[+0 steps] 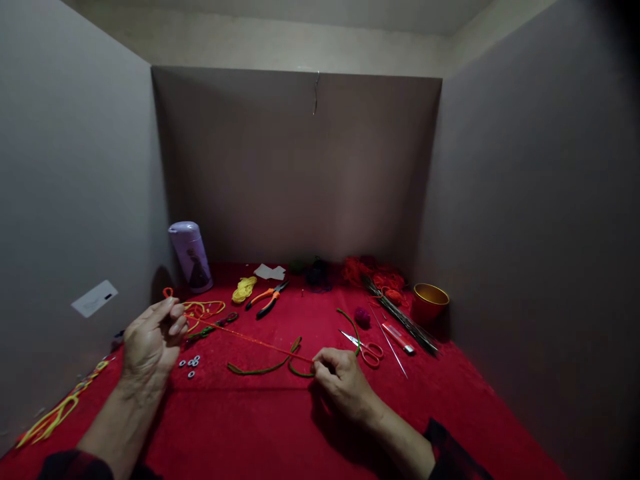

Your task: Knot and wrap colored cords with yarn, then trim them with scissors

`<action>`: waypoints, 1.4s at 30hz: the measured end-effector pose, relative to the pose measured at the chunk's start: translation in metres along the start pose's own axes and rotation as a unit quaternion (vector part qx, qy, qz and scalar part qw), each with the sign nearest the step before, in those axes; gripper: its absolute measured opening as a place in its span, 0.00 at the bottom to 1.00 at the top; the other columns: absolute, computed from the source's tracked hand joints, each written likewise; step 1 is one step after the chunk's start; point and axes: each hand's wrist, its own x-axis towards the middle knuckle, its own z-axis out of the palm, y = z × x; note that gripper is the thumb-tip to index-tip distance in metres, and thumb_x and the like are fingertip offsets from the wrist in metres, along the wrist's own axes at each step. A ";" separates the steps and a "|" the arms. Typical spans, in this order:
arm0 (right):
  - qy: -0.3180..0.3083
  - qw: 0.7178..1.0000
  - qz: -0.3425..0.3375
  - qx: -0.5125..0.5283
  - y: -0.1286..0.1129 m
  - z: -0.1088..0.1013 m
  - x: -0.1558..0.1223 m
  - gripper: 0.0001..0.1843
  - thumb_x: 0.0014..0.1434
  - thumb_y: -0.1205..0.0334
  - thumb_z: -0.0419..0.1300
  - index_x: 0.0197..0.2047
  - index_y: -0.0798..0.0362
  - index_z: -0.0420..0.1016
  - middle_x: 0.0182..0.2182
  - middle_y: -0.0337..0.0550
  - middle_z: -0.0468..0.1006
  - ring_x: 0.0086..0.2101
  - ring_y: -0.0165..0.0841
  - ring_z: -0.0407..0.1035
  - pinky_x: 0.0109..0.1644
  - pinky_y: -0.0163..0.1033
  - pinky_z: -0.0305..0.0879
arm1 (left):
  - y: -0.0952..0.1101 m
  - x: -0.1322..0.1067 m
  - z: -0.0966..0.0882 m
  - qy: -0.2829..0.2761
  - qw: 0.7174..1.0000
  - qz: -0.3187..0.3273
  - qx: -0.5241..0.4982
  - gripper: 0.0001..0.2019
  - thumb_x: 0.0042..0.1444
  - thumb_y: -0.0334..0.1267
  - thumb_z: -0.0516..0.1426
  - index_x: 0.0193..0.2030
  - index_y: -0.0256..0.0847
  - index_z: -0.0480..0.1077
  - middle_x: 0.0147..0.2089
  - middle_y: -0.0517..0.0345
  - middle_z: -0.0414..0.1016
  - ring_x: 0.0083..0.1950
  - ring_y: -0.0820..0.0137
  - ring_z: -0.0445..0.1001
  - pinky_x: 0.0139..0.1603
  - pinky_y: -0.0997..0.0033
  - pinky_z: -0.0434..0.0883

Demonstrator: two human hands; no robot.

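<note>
Between my two hands a thin red-orange yarn [250, 339] is stretched taut above the red cloth. My left hand [155, 337] is closed in a pinch on its left part, and a small loop of the yarn sticks up past the fingertips. At the other end, my right hand [340, 380] pinches the yarn between thumb and forefinger. A green cord [260, 371] lies curved beneath the yarn, and part of it passes behind my right hand. Close to my left hand are several small white rings [191, 375] and a green and dark braided piece [213, 327].
Orange-handled pliers [267, 300], a yellow yarn bundle [245, 289] and a purple bottle [191, 257] stand or lie at the back left. To the right are scissors [370, 353], a lighter [399, 338], thin sticks [405, 320] and a red-gold cup [430, 303]. Grey panels [295, 167] enclose three sides.
</note>
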 end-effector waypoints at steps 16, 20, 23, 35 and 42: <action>-0.061 0.986 0.036 0.150 0.003 -0.002 0.001 0.12 0.60 0.58 0.52 0.28 0.54 0.68 0.21 0.36 0.63 0.23 0.26 0.55 0.26 0.31 0.51 | -0.003 0.003 -0.003 -0.024 1.000 0.007 0.015 0.03 0.45 0.28 0.60 0.27 0.37 0.69 0.21 0.62 0.67 0.17 0.80 0.59 0.13 0.82 0.57; -0.052 0.988 0.037 0.138 0.001 -0.003 0.001 0.11 0.58 0.61 0.51 0.26 0.54 0.66 0.21 0.36 0.63 0.24 0.26 0.54 0.26 0.31 0.51 | -0.003 0.002 -0.003 -0.022 1.000 0.009 0.012 0.04 0.44 0.29 0.61 0.26 0.38 0.68 0.20 0.62 0.66 0.17 0.80 0.58 0.12 0.82 0.57; -0.052 0.988 0.044 0.137 -0.001 -0.003 0.001 0.10 0.57 0.62 0.51 0.26 0.54 0.66 0.20 0.35 0.62 0.23 0.26 0.54 0.26 0.32 0.50 | -0.002 0.002 -0.002 -0.023 1.000 0.003 0.013 0.04 0.45 0.28 0.60 0.25 0.38 0.68 0.20 0.62 0.66 0.17 0.80 0.58 0.12 0.82 0.57; -0.039 0.993 0.024 0.108 0.002 -0.005 0.001 0.09 0.54 0.66 0.51 0.24 0.54 0.67 0.20 0.35 0.62 0.24 0.27 0.55 0.29 0.32 0.51 | 0.000 0.001 -0.001 -0.010 1.000 0.014 0.024 0.04 0.48 0.27 0.57 0.26 0.37 0.67 0.20 0.64 0.64 0.17 0.81 0.56 0.13 0.83 0.57; -0.030 0.993 0.018 0.109 0.000 -0.006 0.001 0.09 0.54 0.64 0.52 0.23 0.54 0.67 0.19 0.35 0.61 0.23 0.27 0.54 0.28 0.32 0.51 | 0.004 0.000 -0.001 0.008 0.999 0.019 0.032 0.05 0.46 0.25 0.57 0.25 0.35 0.64 0.19 0.65 0.62 0.16 0.82 0.56 0.14 0.83 0.55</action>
